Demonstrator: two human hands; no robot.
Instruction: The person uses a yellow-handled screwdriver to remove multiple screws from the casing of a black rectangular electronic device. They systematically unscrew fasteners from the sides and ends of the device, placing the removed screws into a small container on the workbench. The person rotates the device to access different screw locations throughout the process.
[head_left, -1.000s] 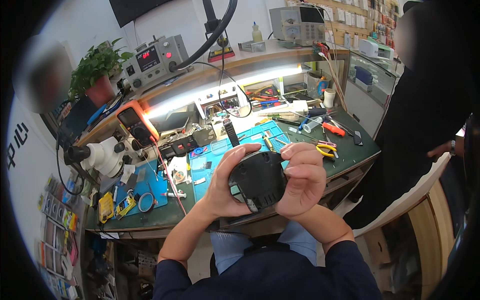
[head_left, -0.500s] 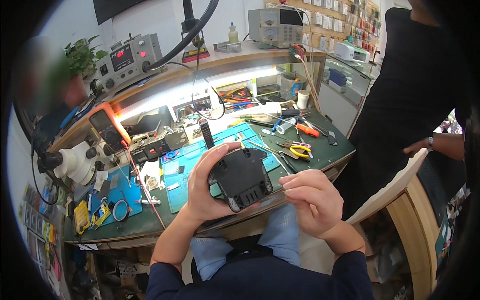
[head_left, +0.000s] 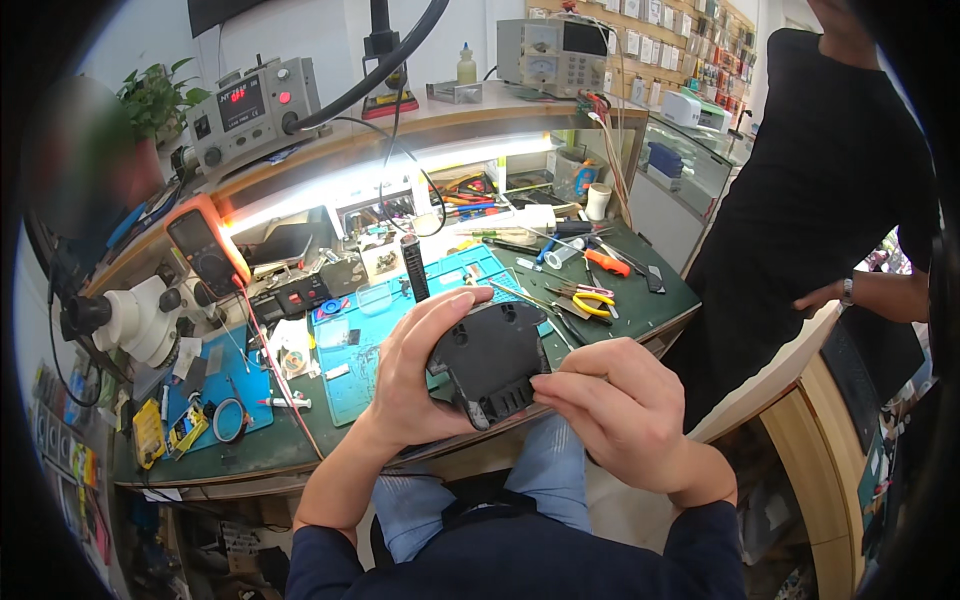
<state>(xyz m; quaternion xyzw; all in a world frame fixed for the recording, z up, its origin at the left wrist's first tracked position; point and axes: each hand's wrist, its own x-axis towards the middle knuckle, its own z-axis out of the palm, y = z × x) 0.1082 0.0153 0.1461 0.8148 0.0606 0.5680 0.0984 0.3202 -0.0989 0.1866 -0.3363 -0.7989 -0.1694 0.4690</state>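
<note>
My left hand (head_left: 405,375) is wrapped round a black plastic housing (head_left: 490,350), holding it tilted above my lap at the bench's front edge. The housing has recessed holes near its top, slots along its lower end and pale scuffs at a lower corner. At its lower right edge, the thumb and fingers of my right hand (head_left: 630,405) are pinched together. Whatever may be between those fingertips is too small or hidden to make out. Behind the housing lies a light blue work mat (head_left: 350,395) on the green bench top (head_left: 655,310).
Yellow-handled pliers (head_left: 594,302), an orange-handled tool (head_left: 607,263) and several thin tools lie right of the mat. A microscope (head_left: 135,320) and an orange multimeter (head_left: 205,250) stand left. A person in black (head_left: 800,190) is at the right, one hand (head_left: 820,297) by a wooden edge.
My right hand has moved left, so its pinched fingertips now meet the housing's edge. The housing has shifted slightly right within the view, still in my left hand.
</note>
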